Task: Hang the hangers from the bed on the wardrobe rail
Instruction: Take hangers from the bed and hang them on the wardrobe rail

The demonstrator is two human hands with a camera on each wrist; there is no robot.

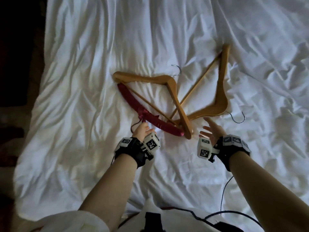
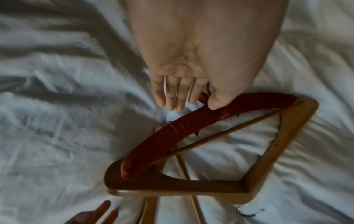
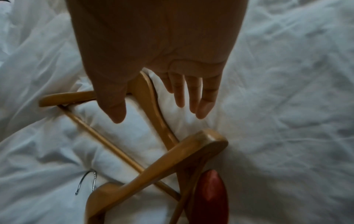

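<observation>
Three hangers lie overlapping on the white bed (image 1: 83, 56). My left hand (image 1: 143, 128) pinches the red padded hanger (image 1: 133, 101) at the neck of its hook, between thumb and forefinger (image 2: 193, 97); the other fingers stay straight. The left wooden hanger (image 1: 173, 91) crosses over the red one's end (image 2: 132, 168). My right hand (image 1: 209, 129) hovers with spread fingers just over the bend of the right wooden hanger (image 1: 222, 77), holding nothing. In the right wrist view its thumb (image 3: 114, 109) and fingers straddle that hanger's arm (image 3: 162, 125). No wardrobe rail is in view.
The rumpled sheet fills most of the view. Dark floor (image 1: 16, 81) borders the bed's left edge. A black cable (image 1: 224, 190) trails from my right wrist down toward my body. Metal hooks (image 1: 238, 118) of the wooden hangers lie flat on the sheet.
</observation>
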